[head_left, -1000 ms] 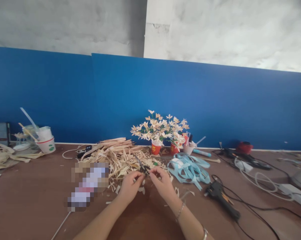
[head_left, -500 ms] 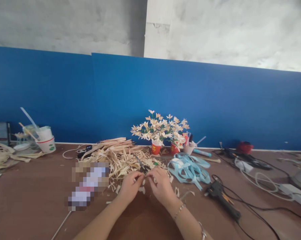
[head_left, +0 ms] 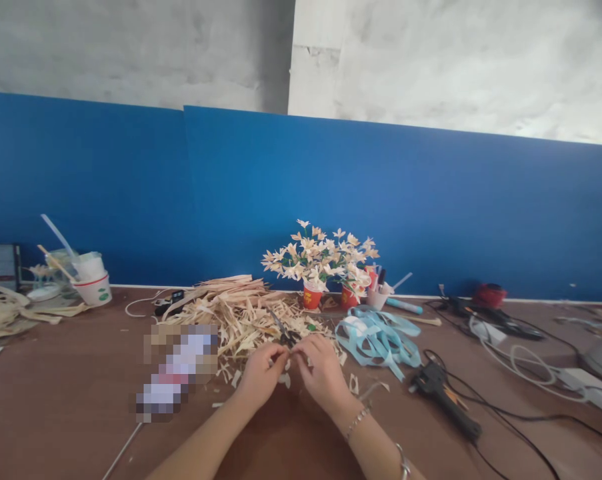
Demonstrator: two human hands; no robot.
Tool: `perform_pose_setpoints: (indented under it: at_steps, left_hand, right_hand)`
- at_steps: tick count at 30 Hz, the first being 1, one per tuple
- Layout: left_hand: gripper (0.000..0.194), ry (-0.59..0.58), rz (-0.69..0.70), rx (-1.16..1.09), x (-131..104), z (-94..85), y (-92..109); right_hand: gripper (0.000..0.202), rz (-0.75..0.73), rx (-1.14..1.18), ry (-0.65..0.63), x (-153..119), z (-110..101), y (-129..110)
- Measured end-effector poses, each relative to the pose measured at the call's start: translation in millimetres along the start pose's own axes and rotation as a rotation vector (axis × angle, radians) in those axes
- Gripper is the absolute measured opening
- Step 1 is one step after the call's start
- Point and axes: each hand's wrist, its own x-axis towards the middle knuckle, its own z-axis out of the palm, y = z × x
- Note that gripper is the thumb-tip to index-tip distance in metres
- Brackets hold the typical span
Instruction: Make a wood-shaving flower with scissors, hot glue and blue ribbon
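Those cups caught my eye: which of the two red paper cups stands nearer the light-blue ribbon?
The right-hand red paper cup, just behind the ribbon; the left-hand red cup stands beside the pile of pale strips.

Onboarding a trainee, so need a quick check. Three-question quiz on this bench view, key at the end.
1. Pick one: the flowers stand in cups that are (a) blue, (b) red, (c) green.
2. True or false: the glue gun lies to the right of the ribbon.
3. Short answer: what lies heaped just beyond the left hand and right hand?

Key: 1. b. 2. True. 3. Pale strips.
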Motion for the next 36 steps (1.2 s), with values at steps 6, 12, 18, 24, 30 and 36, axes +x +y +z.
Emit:
perform_pose_setpoints:
  at_steps: [6,12,18,24,30,36]
  left_hand:
    - [0.027,-0.006,0.005,-0.006,0.1,0.9,-2.2]
    - [0.027,-0.001,0.022,0.019,-0.4,0.2,-0.7]
    - [0.029,-0.006,0.044,0.081,-0.8,-1.5,1.9]
    - [0.029,0.001,0.061,0.1,-0.5,-0.5,0.0]
    - [0.027,0.003,0.073,0.102,-0.9,-0.5,-1.4]
    - [0.026,0.01,0.089,0.096,-1.1,-0.2,-1.9]
  right_hand:
    - [0.016,-0.001,-0.009,0.005,0.5,-0.9,-0.9]
    - [0.016,0.016,-0.001,0.002,0.2,-1.1,-1.9]
    - [0.015,0.011,0.007,0.034,0.8,-1.0,-1.9]
    - [0.016,0.013,0.038,0.029,-0.4,0.5,-0.3]
    - [0.016,0.033,0.049,0.027,-0.2,0.1,-0.7]
    - [0.015,0.04,0.052,0.039,0.4,-0.4,-2.5]
